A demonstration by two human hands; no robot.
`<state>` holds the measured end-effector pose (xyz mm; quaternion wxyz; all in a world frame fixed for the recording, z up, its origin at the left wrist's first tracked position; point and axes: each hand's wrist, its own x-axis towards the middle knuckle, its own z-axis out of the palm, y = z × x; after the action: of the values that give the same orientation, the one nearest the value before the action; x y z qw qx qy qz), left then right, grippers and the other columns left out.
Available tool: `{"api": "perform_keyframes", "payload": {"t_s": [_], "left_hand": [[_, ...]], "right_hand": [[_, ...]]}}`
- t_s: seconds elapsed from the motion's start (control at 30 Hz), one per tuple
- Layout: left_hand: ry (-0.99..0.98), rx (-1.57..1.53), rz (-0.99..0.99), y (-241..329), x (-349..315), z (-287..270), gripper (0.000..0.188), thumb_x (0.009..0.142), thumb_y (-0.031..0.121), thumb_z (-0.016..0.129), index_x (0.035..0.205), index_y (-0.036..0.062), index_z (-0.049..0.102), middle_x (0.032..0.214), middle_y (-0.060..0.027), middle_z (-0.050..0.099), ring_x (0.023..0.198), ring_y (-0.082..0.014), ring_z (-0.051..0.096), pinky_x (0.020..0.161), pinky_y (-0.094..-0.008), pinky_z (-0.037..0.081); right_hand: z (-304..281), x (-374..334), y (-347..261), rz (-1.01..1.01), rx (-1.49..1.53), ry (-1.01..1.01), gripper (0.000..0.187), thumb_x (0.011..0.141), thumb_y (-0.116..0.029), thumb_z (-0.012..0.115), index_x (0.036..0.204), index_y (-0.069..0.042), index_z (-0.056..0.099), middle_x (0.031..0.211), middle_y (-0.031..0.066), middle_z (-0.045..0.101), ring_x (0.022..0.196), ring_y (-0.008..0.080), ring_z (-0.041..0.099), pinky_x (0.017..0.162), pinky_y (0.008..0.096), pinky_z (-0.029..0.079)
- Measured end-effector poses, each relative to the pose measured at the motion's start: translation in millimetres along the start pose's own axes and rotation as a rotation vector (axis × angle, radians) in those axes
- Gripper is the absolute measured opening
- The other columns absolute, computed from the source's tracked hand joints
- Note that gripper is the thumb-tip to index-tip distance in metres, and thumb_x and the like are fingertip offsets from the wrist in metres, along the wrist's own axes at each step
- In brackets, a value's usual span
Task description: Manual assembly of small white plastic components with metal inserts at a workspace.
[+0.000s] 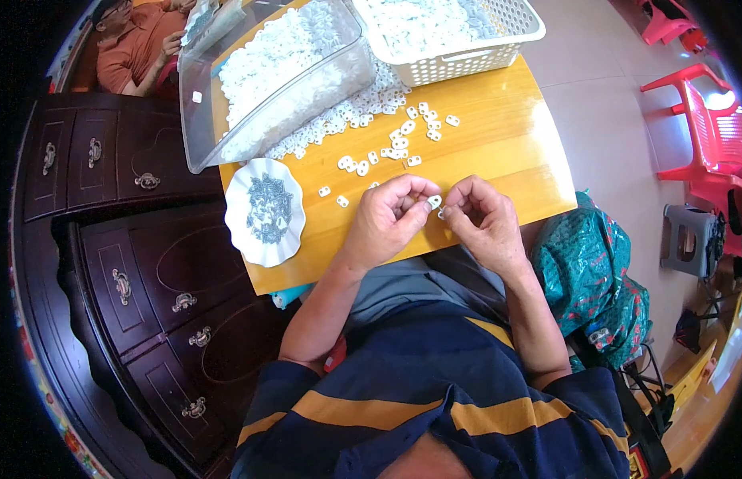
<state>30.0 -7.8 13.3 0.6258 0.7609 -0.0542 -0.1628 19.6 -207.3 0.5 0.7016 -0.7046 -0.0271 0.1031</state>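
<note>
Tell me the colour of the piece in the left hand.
The piece is white; best seen in the head view.

Left hand [387, 222] is pinching a small white two-holed piece [436, 201]; right hand [488, 225] is hovering just beside it. A scalloped white dish [237, 209] is holding small grey parts [269, 199].

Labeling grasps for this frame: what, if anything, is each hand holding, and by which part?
Left hand: a small white piece, grip at its left end, between thumb and index finger. Right hand: close beside it; any hold there is too small to tell.
</note>
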Motion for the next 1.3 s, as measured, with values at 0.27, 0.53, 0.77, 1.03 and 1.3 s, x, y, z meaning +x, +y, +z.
{"api": "perform_keyframes", "payload": {"t_s": [0.27, 0.53, 0.77, 1.03, 1.3], "left_hand": [[-0.008, 0.001, 0.003, 1.9, -0.6, 0.1, 0.016, 0.097, -0.001, 0.065, 0.112, -0.0020, 0.069, 0.097, -0.0004, 0.071, 0.084, -0.0028, 0.065, 0.076, -0.0203, 0.053], [0.055, 0.013, 0.065, 0.5, 2.8, 5.3, 0.015, 0.091, -0.003, 0.066, 0.105, -0.0034, 0.071, 0.084, -0.0016, 0.071, 0.067, -0.0023, 0.059, 0.061, -0.0219, 0.049], [0.060, -0.071, 0.038, -5.5, 4.9, 6.5, 0.014, 0.091, -0.003, 0.065, 0.104, -0.0033, 0.070, 0.083, -0.0015, 0.071, 0.069, -0.0018, 0.062, 0.062, -0.0212, 0.050], [0.036, -0.062, 0.028, 0.3, 6.9, 11.6, 0.012, 0.090, -0.002, 0.064, 0.100, -0.0028, 0.069, 0.081, -0.0002, 0.069, 0.066, -0.0014, 0.060, 0.061, -0.0210, 0.049], [0.051, -0.051, 0.025, 2.8, 7.7, 10.2, 0.012, 0.089, -0.003, 0.064, 0.100, -0.0027, 0.069, 0.081, -0.0002, 0.070, 0.066, -0.0010, 0.059, 0.060, -0.0208, 0.049]], "right_hand": [[-0.7, -0.8, -2.1, 0.048, 0.087, -0.019, 0.006, 0.094, -0.001, 0.067, 0.094, -0.004, 0.062, 0.077, -0.0064, 0.058, 0.069, 0.0003, 0.051, 0.059, 0.0189, 0.040], [-1.0, -0.8, -0.3, 0.042, 0.073, -0.013, 0.007, 0.094, -0.001, 0.067, 0.092, -0.004, 0.062, 0.076, -0.0072, 0.056, 0.067, -0.0003, 0.049, 0.058, 0.0187, 0.039], [1.6, 0.0, -0.7, 0.016, 0.063, 0.010, 0.007, 0.093, 0.000, 0.067, 0.091, -0.005, 0.062, 0.074, -0.0076, 0.055, 0.066, -0.0006, 0.048, 0.057, 0.0185, 0.038], [-3.0, 0.1, -0.1, 0.056, 0.054, -0.026, 0.011, 0.093, 0.003, 0.067, 0.093, -0.004, 0.058, 0.081, -0.0064, 0.057, 0.072, 0.0003, 0.052, 0.063, 0.0176, 0.042], [-1.2, 0.2, 0.5, 0.009, 0.107, 0.001, 0.008, 0.094, 0.000, 0.068, 0.093, -0.004, 0.061, 0.077, -0.0070, 0.056, 0.069, 0.0000, 0.049, 0.060, 0.0187, 0.040]]}}
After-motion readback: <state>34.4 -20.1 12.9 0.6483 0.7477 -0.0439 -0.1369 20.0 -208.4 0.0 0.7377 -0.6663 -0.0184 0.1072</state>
